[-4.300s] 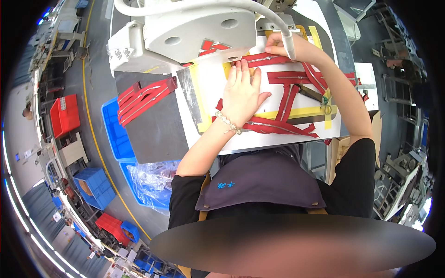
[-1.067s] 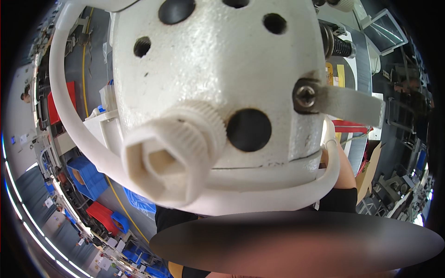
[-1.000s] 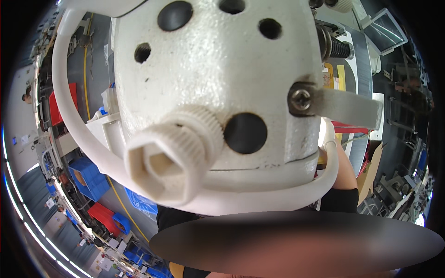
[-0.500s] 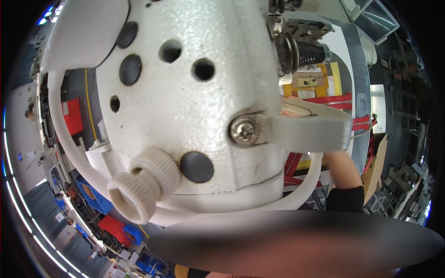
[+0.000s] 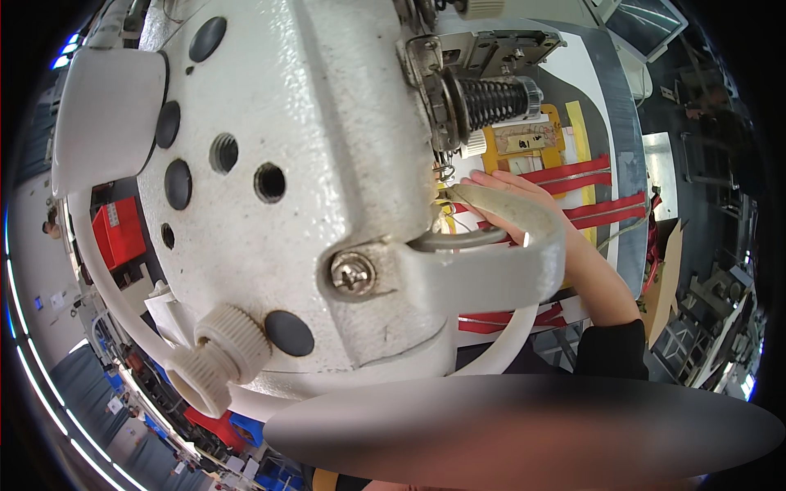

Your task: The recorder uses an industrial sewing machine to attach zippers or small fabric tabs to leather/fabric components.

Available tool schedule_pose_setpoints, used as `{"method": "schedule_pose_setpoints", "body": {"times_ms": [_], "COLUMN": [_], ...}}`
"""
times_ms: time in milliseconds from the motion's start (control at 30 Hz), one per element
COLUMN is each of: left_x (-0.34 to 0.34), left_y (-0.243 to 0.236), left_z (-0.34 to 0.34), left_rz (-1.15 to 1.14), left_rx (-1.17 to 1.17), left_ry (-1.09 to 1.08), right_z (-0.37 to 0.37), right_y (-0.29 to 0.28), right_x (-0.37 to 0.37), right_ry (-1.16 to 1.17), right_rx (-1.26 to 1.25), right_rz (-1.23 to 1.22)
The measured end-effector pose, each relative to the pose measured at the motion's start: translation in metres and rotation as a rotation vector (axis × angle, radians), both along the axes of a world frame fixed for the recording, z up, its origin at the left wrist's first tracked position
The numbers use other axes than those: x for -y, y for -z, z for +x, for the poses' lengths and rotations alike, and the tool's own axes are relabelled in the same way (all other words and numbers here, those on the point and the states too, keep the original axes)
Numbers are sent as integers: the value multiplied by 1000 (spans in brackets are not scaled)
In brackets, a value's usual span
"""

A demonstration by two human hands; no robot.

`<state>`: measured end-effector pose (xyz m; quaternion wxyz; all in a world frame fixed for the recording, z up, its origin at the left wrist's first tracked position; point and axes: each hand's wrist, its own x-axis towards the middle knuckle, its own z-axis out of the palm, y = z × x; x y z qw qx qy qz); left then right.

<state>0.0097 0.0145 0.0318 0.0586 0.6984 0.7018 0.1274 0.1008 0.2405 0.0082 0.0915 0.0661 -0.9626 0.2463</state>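
Observation:
A large white machine head (image 5: 237,123), with screws, holes, knobs and a sprung adjuster (image 5: 491,102), fills most of the view. Beyond a curved white bracket (image 5: 479,270), my right hand (image 5: 516,204) lies with fingers fairly straight and reaching left, partly hidden by the bracket. Its fingertips are beside red zipper tapes (image 5: 577,176) and a yellow template (image 5: 520,151) on the white work surface; whether they touch a tape is unclear. More red tapes (image 5: 491,322) show below the bracket. My left hand is out of sight behind the machine.
A red crate (image 5: 115,233) stands on the floor at left, with more crates (image 5: 213,425) along the aisle and a worker's head (image 5: 51,231) beyond. A screen (image 5: 643,24) stands at the back right; a cardboard piece (image 5: 663,278) is beside the table's right edge.
The machine head came to fill the view after 4.3 seconds ago, hiding my left hand. Over the last second it has shifted leftward in view, revealing more of my right hand and the tapes.

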Motion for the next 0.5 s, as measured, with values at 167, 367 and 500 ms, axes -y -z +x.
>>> {"method": "schedule_pose_setpoints", "body": {"times_ms": [167, 367, 500], "left_x": [-3, -3, 5], "left_y": [6, 18, 30], "left_z": [2, 11, 9], "left_rz": [37, 81, 150], "left_rx": [149, 333, 282], "left_ry": [-99, -260, -295], "right_z": [1, 2, -4], "right_y": [-1, -3, -5], "right_x": [0, -1, 3], "right_ry": [-17, 14, -19], "right_rx": [-5, -48, -5], "right_rz": [19, -53, -34]}}
